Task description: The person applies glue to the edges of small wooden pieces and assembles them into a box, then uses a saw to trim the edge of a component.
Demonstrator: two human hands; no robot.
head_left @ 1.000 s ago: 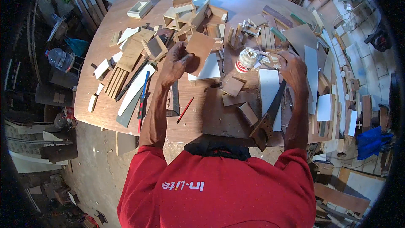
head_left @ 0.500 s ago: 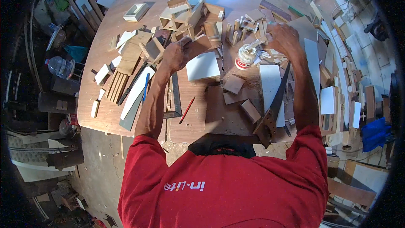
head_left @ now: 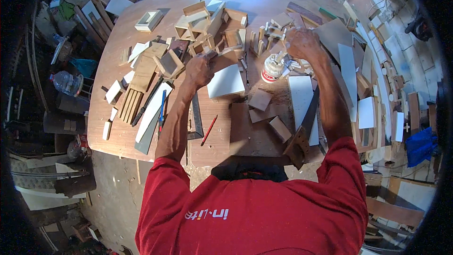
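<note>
On the desk (head_left: 118,127), both hands work among scattered wood offcuts. Left hand (head_left: 199,70): the grip is clamped on a thin brown wood panel (head_left: 226,56), which leaves the fingers toward the far side of the desk and ends against a cluster of small open wooden boxes (head_left: 198,23). Just right of this grip lies a square white board (head_left: 226,81), flat on the desk and touching the hand's edge. Left of the grip sits an open wooden frame (head_left: 169,63), tilted, with pale strips (head_left: 134,92) beyond it. Nearer the body than the grip lie a metal square (head_left: 196,118), a red pencil (head_left: 209,130) and a blue pencil (head_left: 162,106), all apart from the hand.

Right hand (head_left: 302,43): the fingers are curled together over small wood pieces (head_left: 273,30) at the far side of the desk; whether they clamp one of them cannot be told, as the back of the hand hides the fingertips. Just below and left of this grip stands a white glue bottle (head_left: 272,68) with a red band, upright and near the wrist but apart from it. Below the right forearm lie a long white board (head_left: 302,104) and a handsaw (head_left: 302,137), its wooden handle toward the body. Right of the grip lie further white panels (head_left: 349,66).
</note>
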